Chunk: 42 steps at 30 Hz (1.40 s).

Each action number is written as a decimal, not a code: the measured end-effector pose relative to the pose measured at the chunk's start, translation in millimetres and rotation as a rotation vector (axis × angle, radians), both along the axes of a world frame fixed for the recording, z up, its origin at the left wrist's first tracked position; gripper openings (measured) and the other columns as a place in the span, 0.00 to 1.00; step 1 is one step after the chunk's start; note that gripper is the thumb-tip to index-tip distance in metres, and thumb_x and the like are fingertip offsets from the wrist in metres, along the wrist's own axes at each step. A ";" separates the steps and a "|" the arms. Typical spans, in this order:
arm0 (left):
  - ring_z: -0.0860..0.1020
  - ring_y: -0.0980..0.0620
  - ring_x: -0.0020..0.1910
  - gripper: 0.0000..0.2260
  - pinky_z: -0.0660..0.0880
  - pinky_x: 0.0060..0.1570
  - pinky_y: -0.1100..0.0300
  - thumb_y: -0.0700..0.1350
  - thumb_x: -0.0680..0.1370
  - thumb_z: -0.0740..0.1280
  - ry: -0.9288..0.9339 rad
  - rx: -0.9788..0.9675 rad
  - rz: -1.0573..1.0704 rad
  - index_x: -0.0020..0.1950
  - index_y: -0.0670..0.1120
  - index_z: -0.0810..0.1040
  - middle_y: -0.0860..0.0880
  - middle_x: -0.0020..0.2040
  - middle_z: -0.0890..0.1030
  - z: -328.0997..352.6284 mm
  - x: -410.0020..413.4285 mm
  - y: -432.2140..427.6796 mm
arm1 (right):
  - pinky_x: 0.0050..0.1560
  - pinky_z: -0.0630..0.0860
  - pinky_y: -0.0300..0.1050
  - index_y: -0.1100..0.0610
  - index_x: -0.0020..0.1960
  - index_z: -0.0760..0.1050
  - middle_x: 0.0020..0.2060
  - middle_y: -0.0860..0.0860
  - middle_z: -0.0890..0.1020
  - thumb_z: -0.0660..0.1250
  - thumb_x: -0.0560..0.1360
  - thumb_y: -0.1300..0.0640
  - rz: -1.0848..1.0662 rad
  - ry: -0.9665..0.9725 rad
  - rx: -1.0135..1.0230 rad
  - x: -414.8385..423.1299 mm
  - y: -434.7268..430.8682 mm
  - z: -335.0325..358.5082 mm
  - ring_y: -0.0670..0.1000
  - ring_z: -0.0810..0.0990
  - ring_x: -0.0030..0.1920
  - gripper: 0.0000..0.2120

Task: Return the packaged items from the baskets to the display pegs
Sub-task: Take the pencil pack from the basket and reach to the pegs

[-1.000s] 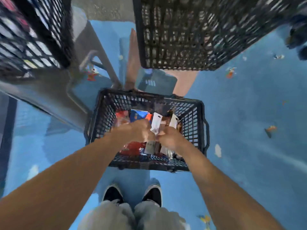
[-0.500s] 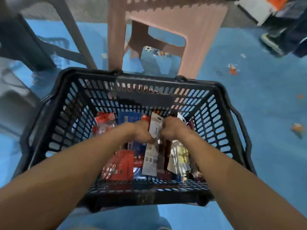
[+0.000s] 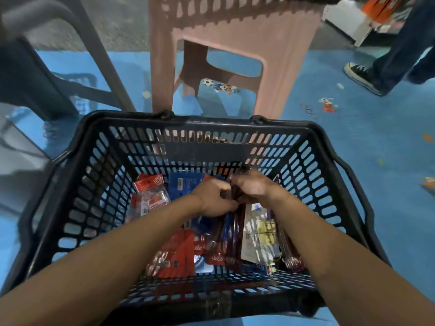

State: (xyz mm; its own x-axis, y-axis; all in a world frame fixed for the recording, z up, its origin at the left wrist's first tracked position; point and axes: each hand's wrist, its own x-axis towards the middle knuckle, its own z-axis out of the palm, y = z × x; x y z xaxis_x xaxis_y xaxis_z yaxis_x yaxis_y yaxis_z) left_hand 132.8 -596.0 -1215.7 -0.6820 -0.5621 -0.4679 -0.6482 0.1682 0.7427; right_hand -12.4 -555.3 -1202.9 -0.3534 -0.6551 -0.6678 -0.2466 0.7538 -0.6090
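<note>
Left grip, right grip both pinching top of dark red packet inside basket. Lift straight up, slowly; loose packets below grips may snag.

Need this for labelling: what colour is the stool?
The stool is pink, clearest in the head view.
</note>
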 end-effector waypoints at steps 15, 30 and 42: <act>0.80 0.46 0.50 0.10 0.79 0.47 0.51 0.45 0.79 0.69 -0.145 0.161 0.268 0.58 0.43 0.75 0.43 0.54 0.80 19.3 57.1 -28.4 | 0.44 0.84 0.50 0.63 0.47 0.81 0.38 0.57 0.86 0.68 0.78 0.48 0.089 0.268 -0.009 -10.6 7.2 -12.7 0.53 0.86 0.36 0.17; 0.59 0.41 0.79 0.35 0.59 0.77 0.41 0.40 0.82 0.64 -0.105 0.333 0.414 0.83 0.52 0.48 0.45 0.83 0.50 9.4 64.9 -26.9 | 0.34 0.77 0.45 0.64 0.49 0.78 0.42 0.59 0.83 0.68 0.75 0.66 0.224 -0.181 0.111 -13.0 7.1 6.8 0.52 0.82 0.33 0.03; 0.67 0.45 0.76 0.33 0.62 0.75 0.51 0.70 0.79 0.55 0.027 0.352 0.386 0.79 0.52 0.63 0.47 0.79 0.66 36.9 41.0 -5.9 | 0.49 0.83 0.43 0.63 0.55 0.79 0.51 0.56 0.86 0.73 0.76 0.61 0.149 -0.372 -0.068 6.3 13.7 23.4 0.50 0.87 0.49 0.10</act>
State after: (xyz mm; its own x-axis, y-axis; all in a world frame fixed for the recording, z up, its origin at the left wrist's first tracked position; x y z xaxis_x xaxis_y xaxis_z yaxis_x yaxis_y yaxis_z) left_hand 173.9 -601.9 -1178.8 -0.4702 -0.5870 -0.6590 -0.5937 -0.3421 0.7283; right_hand -6.2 -541.6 -1179.5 0.0063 -0.7282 -0.6854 -0.1035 0.6812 -0.7247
